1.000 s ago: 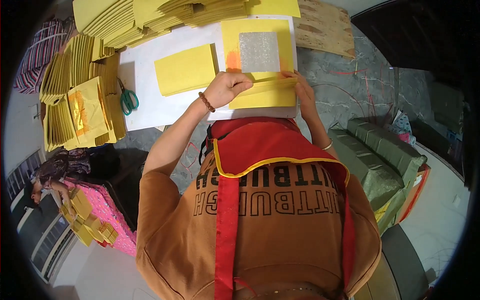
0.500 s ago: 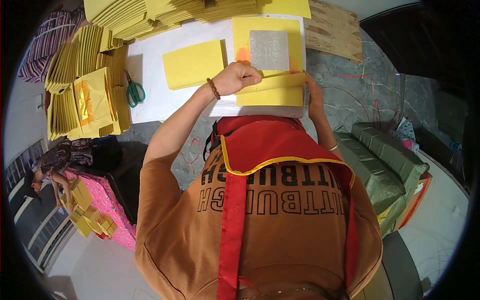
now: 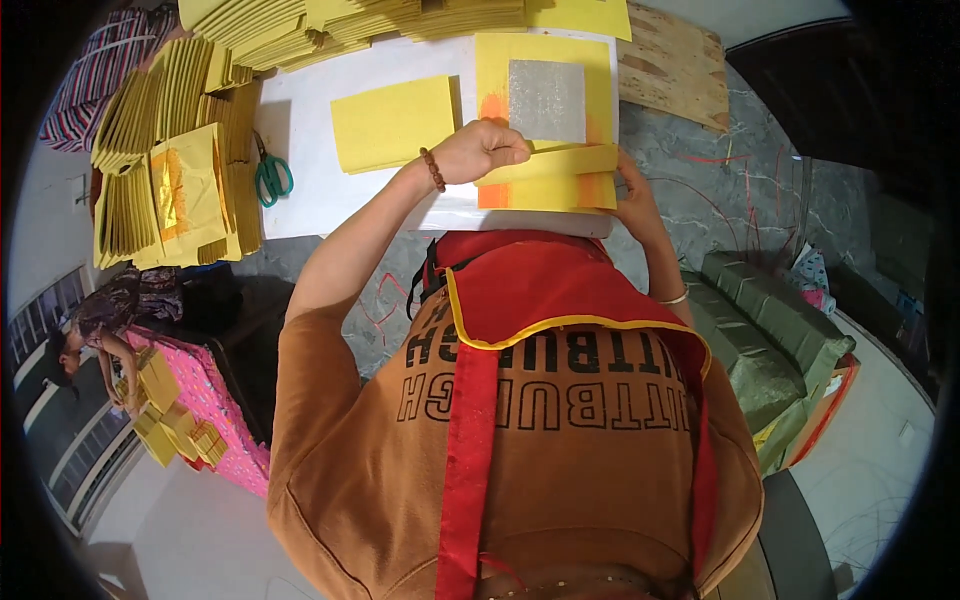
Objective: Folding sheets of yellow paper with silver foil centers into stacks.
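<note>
Yellow paper sheets (image 3: 597,72) lie at the right end of the white table, showing a silver square (image 3: 546,100) with orange patches beside it. Across them, a near flap of yellow paper (image 3: 560,164) is folded up and away from me. My left hand (image 3: 480,152), with a beaded bracelet at the wrist, is closed with its fingertips pinching the flap's left part. At the right edge my right hand (image 3: 638,203) grips the flap's end, its fingers partly hidden by the paper. Below the flap, orange patches show on the near yellow strip (image 3: 540,194).
A folded yellow piece (image 3: 393,124) lies left of my left hand. Green-handled scissors (image 3: 271,176) rest by the table's left edge. Stacks of folded yellow paper (image 3: 130,125) line the left and far sides. Another person (image 3: 110,340) handles yellow papers on a pink-covered table (image 3: 190,370).
The near strip below the flap was plain yellow and now shows orange patches at both ends. My right hand has shifted slightly toward me along the paper's right edge; my left hand keeps its pinch.
</note>
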Action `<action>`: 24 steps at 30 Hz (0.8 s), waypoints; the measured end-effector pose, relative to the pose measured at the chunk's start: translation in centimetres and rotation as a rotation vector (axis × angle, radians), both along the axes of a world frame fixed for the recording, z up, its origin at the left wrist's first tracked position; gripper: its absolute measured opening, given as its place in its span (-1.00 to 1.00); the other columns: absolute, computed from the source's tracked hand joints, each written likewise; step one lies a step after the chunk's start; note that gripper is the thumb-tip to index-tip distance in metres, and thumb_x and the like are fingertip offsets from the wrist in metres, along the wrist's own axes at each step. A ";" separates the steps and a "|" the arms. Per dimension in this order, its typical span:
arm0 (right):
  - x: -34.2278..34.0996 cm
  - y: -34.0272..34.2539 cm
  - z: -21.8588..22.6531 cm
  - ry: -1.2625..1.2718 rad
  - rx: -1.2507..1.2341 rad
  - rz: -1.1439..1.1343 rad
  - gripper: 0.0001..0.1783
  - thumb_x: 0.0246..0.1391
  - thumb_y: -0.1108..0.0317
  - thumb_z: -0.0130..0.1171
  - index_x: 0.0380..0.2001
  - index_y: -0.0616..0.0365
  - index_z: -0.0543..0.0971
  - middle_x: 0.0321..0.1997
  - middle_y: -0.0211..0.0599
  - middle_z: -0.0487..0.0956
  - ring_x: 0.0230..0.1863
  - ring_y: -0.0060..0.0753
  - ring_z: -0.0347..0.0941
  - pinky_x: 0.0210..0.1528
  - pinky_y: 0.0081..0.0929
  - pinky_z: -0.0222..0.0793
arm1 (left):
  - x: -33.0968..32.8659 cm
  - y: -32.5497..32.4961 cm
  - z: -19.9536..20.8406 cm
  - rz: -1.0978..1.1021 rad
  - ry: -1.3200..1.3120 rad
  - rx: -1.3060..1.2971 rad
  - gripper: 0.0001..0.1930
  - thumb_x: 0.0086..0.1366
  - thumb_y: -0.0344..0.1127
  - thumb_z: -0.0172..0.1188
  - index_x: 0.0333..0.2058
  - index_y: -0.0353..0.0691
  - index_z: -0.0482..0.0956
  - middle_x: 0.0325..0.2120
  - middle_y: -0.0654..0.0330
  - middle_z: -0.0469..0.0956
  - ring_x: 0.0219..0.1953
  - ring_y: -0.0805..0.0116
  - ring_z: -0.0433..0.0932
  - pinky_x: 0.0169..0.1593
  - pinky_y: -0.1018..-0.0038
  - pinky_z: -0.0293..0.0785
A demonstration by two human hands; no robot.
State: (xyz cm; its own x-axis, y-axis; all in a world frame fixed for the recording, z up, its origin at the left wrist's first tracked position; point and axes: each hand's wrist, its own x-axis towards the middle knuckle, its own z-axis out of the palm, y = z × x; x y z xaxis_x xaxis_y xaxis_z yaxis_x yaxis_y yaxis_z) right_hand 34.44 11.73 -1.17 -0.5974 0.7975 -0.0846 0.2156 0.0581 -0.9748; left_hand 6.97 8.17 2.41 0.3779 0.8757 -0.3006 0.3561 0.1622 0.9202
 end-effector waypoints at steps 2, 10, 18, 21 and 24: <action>0.4 -0.1 -0.2 0.025 -0.036 0.015 -0.28 -0.29 0.34 0.31 0.07 0.06 0.36 0.21 -0.25 0.24 0.29 -0.27 0.00 0.28 -0.37 -0.12 | 0.0 0.0 0.2 -0.018 0.034 0.017 -0.76 0.24 -0.23 0.05 -0.35 -0.31 0.52 -0.48 0.14 0.48 -0.38 0.36 0.43 -0.22 0.48 0.37; 0.3 1.3 0.1 0.155 -0.139 0.140 -0.47 -0.03 0.24 0.09 0.05 0.15 0.35 0.19 -0.24 0.25 0.25 -0.29 0.05 0.25 -0.41 -0.08 | 0.3 -0.6 0.4 0.023 -0.003 0.026 -0.74 0.25 -0.20 0.04 -0.34 -0.32 0.50 -0.43 0.12 0.49 -0.34 0.34 0.43 -0.21 0.47 0.34; -1.1 0.4 -0.6 0.111 -0.202 -0.152 -0.73 0.10 0.29 -0.02 -0.19 0.22 0.49 -0.07 -0.27 0.40 0.02 -0.33 0.24 0.11 -0.46 0.07 | 0.1 -5.0 3.1 0.103 0.323 0.692 -0.35 0.14 0.00 0.09 0.15 -0.13 0.14 0.06 -0.08 0.18 0.13 0.01 0.12 0.10 0.15 0.06; -0.6 0.7 -1.4 0.147 -0.264 -0.119 -0.73 0.06 0.33 0.02 -0.16 0.17 0.49 0.00 -0.25 0.39 0.08 -0.31 0.22 0.13 -0.43 0.07 | 0.3 -4.8 -0.1 0.192 0.588 0.729 -0.37 0.11 -0.13 0.14 0.15 -0.06 0.16 0.06 -0.06 0.19 0.12 0.00 0.13 0.11 0.18 0.06; -0.1 1.1 -1.3 0.140 0.054 0.019 -0.70 -0.01 0.37 0.09 -0.15 0.13 0.50 0.11 -0.23 0.33 0.16 -0.27 0.16 0.16 -0.39 0.07 | 0.4 -4.1 -1.5 0.274 0.605 0.765 -0.49 0.01 -0.41 0.11 0.02 0.00 0.36 0.03 0.06 0.25 0.08 0.06 0.18 0.06 0.23 0.10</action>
